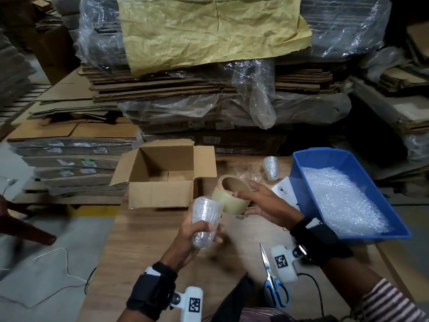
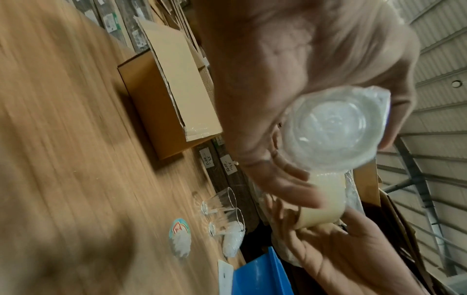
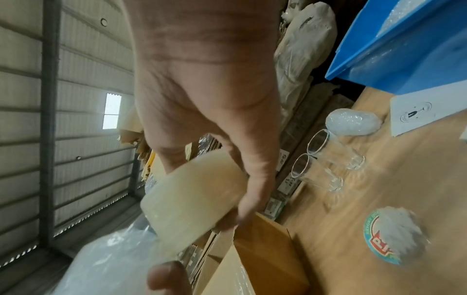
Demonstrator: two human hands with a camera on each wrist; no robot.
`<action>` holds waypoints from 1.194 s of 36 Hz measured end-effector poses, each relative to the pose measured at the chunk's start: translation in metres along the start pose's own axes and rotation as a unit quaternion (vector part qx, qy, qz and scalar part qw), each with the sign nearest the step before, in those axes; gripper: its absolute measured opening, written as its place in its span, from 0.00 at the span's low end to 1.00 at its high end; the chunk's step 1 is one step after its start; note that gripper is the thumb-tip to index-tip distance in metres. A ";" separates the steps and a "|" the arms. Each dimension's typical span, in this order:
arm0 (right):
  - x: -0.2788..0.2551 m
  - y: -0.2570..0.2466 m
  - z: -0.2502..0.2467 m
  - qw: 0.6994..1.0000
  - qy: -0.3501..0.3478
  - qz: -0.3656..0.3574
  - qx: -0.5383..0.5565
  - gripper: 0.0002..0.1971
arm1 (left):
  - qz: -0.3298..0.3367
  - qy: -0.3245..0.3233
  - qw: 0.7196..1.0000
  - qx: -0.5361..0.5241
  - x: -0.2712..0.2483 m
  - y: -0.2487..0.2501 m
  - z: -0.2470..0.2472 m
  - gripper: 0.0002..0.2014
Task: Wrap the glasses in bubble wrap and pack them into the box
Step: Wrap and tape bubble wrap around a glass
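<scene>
My left hand point(image 1: 197, 231) grips a glass wrapped in bubble wrap point(image 1: 205, 220), held above the wooden table; its round base point(image 2: 333, 131) faces the left wrist view. My right hand point(image 1: 260, 202) holds a roll of clear packing tape point(image 1: 232, 196) right beside the wrapped glass. The tape roll point(image 3: 194, 201) fills the right wrist view. An open cardboard box point(image 1: 162, 173) stands empty on the table behind the hands. Two bare glasses point(image 3: 328, 159) stand near the table's far edge, with another wrapped glass point(image 1: 271, 168) next to them.
A blue bin point(image 1: 313, 161) of bubble wrap point(image 1: 343, 201) sits at the right. Scissors point(image 1: 271, 282) with blue handles lie near the front edge. A white card point(image 1: 284, 190) lies by the bin. Stacks of flat cardboard point(image 1: 209, 89) rise behind the table.
</scene>
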State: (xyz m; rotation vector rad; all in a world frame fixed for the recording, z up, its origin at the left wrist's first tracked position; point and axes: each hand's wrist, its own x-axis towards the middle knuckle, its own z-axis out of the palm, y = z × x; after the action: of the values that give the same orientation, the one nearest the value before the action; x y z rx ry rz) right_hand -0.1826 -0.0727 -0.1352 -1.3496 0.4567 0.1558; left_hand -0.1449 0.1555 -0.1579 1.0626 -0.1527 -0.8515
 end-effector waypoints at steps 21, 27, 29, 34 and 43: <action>-0.020 -0.041 0.027 0.995 0.002 -0.095 -0.003 0.19 | -0.084 -0.002 0.996 0.013 0.000 -0.003 -0.009 0.34; -0.022 -0.046 0.030 0.995 0.004 -0.096 0.001 0.17 | -0.009 0.043 0.982 0.184 -0.001 -0.008 -0.009 0.32; -0.022 -0.046 0.031 0.995 0.011 -0.095 0.001 0.18 | 0.008 0.079 0.973 0.214 0.000 -0.010 -0.009 0.31; -0.021 -0.047 0.034 0.995 0.036 -0.095 -0.018 0.19 | 0.080 0.083 0.960 0.256 0.002 -0.014 -0.008 0.41; -0.019 -0.055 0.038 0.991 0.057 -0.111 -0.053 0.15 | 0.087 0.107 0.974 0.181 0.006 -0.019 0.002 0.23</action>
State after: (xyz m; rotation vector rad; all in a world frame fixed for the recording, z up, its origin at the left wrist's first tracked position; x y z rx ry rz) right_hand -0.1710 -0.0457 -0.0722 -1.5082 0.3951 -0.0832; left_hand -0.1524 0.1460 -0.1740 1.4523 -0.2212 -0.5549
